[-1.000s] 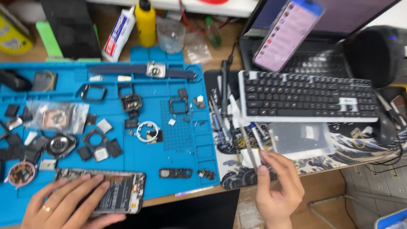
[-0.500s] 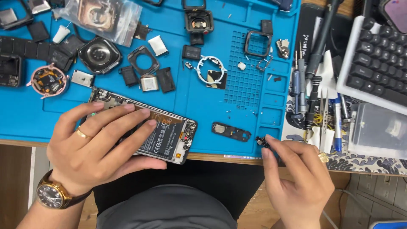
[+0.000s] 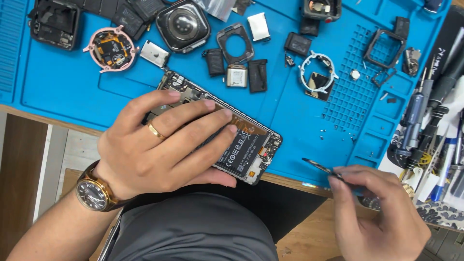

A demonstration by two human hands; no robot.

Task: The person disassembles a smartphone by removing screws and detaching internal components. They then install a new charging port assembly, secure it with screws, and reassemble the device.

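Note:
An opened smartphone (image 3: 244,145) with its back cover off lies slanted on the blue repair mat (image 3: 63,92), showing a black battery and circuit boards. My left hand (image 3: 159,145), wearing a gold ring and a wristwatch, lies across the phone and grips its lower edge with the thumb. My right hand (image 3: 377,212) hovers at the mat's near edge, pinching a thin dark metal tool (image 3: 319,167) whose tip points left toward the phone's lower right corner, a short gap away.
Scattered over the mat are smartwatch parts: a black watch body (image 3: 182,24), a pink round watch module (image 3: 112,48), square frames (image 3: 234,41), a white ring (image 3: 316,71), small screws. Screwdrivers and pens (image 3: 420,121) lie at the right. The wooden table edge (image 3: 43,118) runs below.
The view has closed in on the phone. My right hand has lifted the thin tool off the mat and holds it nearer the phone. My left hand keeps its hold.

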